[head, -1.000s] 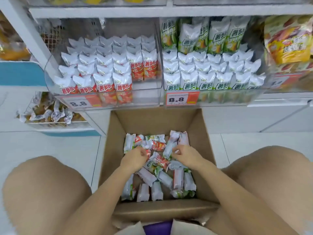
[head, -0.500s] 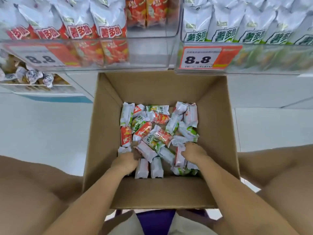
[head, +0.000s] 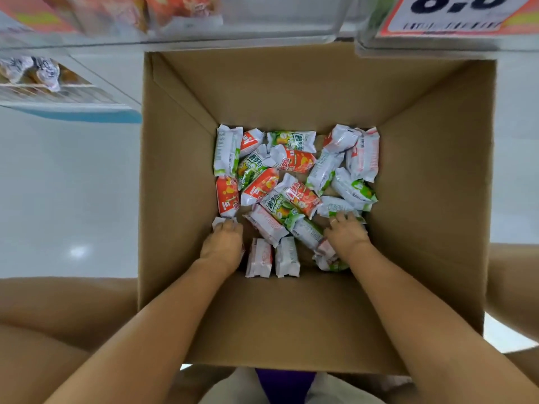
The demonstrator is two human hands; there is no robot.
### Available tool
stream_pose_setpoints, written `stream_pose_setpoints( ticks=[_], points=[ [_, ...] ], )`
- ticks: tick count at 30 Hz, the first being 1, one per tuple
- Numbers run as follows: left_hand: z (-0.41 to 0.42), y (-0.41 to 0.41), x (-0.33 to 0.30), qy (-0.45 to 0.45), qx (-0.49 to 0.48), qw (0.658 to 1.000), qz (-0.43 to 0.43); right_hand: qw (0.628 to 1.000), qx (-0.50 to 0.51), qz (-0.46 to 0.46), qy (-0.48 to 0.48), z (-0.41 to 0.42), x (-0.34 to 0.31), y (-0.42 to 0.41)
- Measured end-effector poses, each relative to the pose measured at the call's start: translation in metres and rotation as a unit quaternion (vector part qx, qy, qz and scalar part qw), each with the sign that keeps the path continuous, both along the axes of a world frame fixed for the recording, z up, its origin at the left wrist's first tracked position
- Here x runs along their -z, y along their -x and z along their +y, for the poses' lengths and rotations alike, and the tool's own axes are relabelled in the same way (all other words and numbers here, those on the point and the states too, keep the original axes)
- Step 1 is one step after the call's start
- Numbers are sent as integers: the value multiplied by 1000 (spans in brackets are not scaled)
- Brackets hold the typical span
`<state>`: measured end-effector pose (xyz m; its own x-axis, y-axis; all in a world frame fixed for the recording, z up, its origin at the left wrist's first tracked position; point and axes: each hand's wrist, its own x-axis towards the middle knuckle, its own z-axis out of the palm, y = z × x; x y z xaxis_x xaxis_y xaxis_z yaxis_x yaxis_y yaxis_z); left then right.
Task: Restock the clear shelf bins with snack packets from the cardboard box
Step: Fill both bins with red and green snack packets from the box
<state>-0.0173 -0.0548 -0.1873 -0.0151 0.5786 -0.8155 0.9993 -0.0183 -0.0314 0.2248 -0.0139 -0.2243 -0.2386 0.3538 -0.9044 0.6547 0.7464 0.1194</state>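
Down inside the cardboard box point(head: 180, 170), both hands are resting on snack packets point(head: 291, 196); finger state I cannot tell; packets look light, crinkly, slippery; pinching the sealed ends seems best.

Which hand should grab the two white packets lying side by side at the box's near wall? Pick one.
Left. The left hand rests right beside the two white packets, nearly touching them; the right hand sits farther off, over green packets.
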Motion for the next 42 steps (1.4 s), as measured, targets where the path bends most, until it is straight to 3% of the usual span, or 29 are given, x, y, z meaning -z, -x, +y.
stream_pose_setpoints(
  ticks=[3,6,7,9,11,13,14,15,17,18,20,23,26,27,30,31,32,34,36,40,42],
  points=[
    [6,3,7,0,6,1000,-9,999,49,13,-2,2,-1,-6],
    [12,10,15,1,39,999,-3,960,262,93,42,0,-6,-16],
    [14,12,15,-1,50,999,-5,923,359,122,61,-1,-9,-17],
    [15,12,14,-18,67,997,-31,815,546,175,85,-2,-16,-12],
    [12,4,17,-17,68,994,-81,707,668,209,101,-2,-21,-2],
    [6,-11,22,8,-76,986,-147,618,743,216,136,-3,-24,5],
    [6,-22,20,27,-216,958,-189,569,777,213,163,-6,-24,6],
    [7,-33,16,51,-368,897,-238,517,807,209,194,-9,-26,7],
    [12,-51,8,95,-590,730,-332,448,834,208,247,-13,-30,9],
    [16,-56,5,110,-635,670,-369,433,836,210,265,-15,-32,9],
    [23,-58,-2,133,-647,623,-420,404,840,222,286,-14,-36,11],
    [33,-47,-9,147,-626,639,-422,361,852,257,280,-7,-40,14],
    [39,-32,-11,123,-665,618,-400,330,863,304,230,3,-41,14],
    [41,-30,-11,111,-678,609,-397,340,856,320,221,6,-42,15],
    [43,-28,-13,96,-692,602,-386,430,809,358,178,13,-49,22],
    [44,-28,-14,98,-701,591,-388,432,805,377,155,15,-52,25],
    [44,-28,-14,107,-711,573,-394,406,811,399,137,17,-54,28],
    [46,-33,-18,142,-716,544,-414,314,832,439,129,20,-58,35],
    [45,-39,-20,166,-685,571,-421,277,832,461,135,22,-59,41],
    [42,-49,-20,159,-648,621,-412,287,834,459,102,25,-58,44],
    [42,-52,-18,127,-604,679,-399,296,836,455,78,24,-56,43]
  ],
)
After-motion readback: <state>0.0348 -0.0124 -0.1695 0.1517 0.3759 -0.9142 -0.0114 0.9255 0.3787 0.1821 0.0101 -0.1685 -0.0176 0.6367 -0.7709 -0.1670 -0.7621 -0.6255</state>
